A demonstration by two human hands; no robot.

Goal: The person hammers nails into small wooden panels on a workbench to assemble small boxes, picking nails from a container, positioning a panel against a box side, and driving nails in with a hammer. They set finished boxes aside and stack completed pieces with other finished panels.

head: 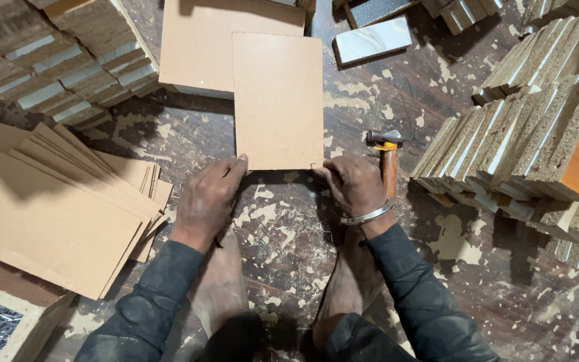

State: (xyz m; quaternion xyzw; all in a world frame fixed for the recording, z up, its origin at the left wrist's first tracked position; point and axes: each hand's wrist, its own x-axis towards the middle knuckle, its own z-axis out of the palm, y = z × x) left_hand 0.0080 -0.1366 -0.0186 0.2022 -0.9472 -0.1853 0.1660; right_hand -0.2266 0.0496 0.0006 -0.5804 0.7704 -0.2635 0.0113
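Note:
A tan rectangular board (277,100) lies on the floor in front of me, its far end overlapping a larger tan board (199,43). My left hand (207,200) rests at the near left corner, fingertips touching the edge. At the near right corner, my right hand (354,184), wearing a metal bangle, pinches the board's edge. A hammer (387,155) with an orange-brown handle lies just right of that hand. My bare feet (219,288) sit below the hands, with several small nails (283,234) scattered between them.
A fanned stack of thin tan sheets (61,201) lies at the left. Rows of cut particle-board blocks (524,147) stand at the right, and more blocks (55,60) at the upper left. The floor (397,94) is dark wood with flaking patches.

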